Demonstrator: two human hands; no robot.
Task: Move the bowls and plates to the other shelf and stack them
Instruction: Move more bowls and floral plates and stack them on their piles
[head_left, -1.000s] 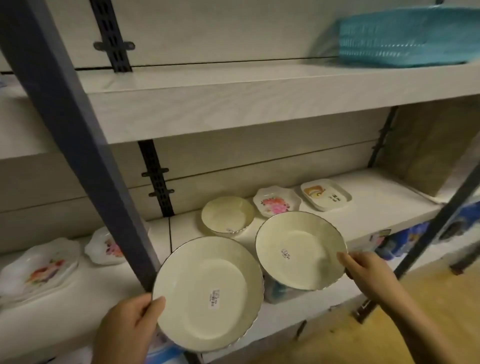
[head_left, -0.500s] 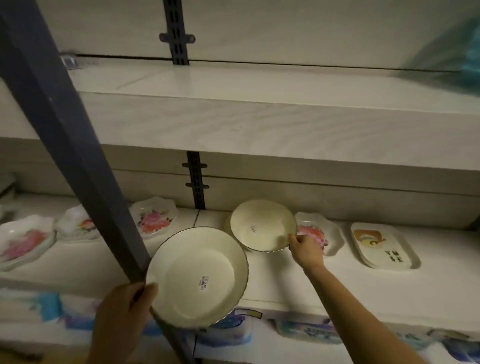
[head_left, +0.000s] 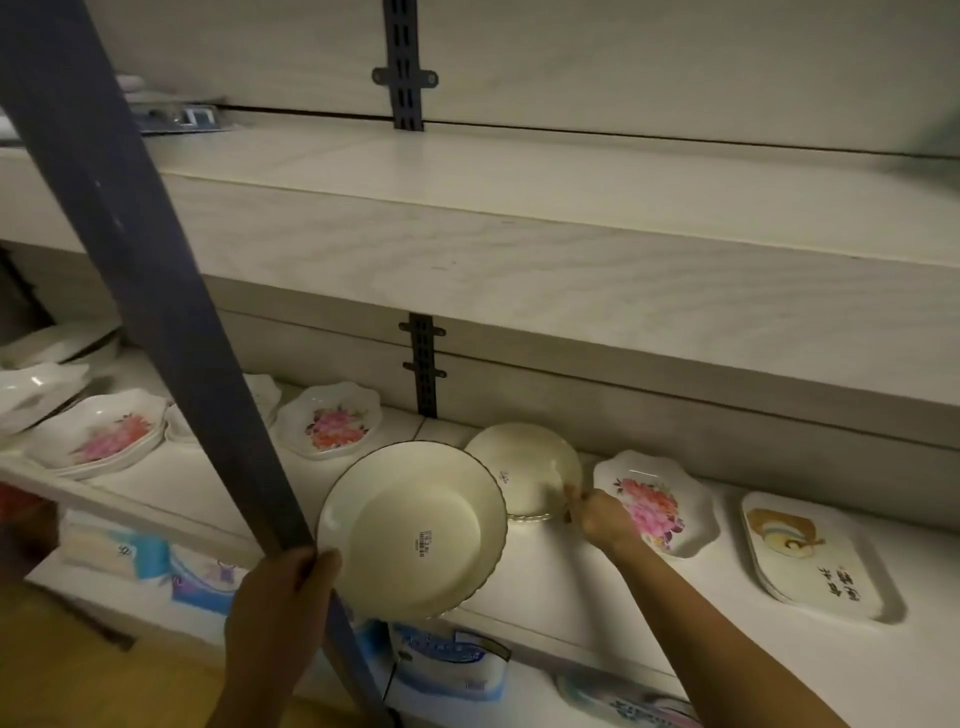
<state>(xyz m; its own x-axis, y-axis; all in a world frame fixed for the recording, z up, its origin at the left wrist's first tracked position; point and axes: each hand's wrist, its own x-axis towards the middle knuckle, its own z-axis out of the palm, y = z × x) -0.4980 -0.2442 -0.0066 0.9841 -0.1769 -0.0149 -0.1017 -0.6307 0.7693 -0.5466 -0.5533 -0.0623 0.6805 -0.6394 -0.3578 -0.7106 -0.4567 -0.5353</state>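
The left hand (head_left: 280, 597) is gripping the large cream plate (head_left: 415, 530) at its seven o'clock rim, thumb over the face and fingers hidden behind, holding it above the lower shelf (head_left: 571, 587). At the plate's one o'clock the cream bowl (head_left: 524, 462) is sitting tilted on that shelf, and the right hand (head_left: 597, 519) is pinching its four o'clock rim. This looks like the stacking step. Next, the plate needs a level seat, clear of the blue post (head_left: 156, 291) at nine o'clock.
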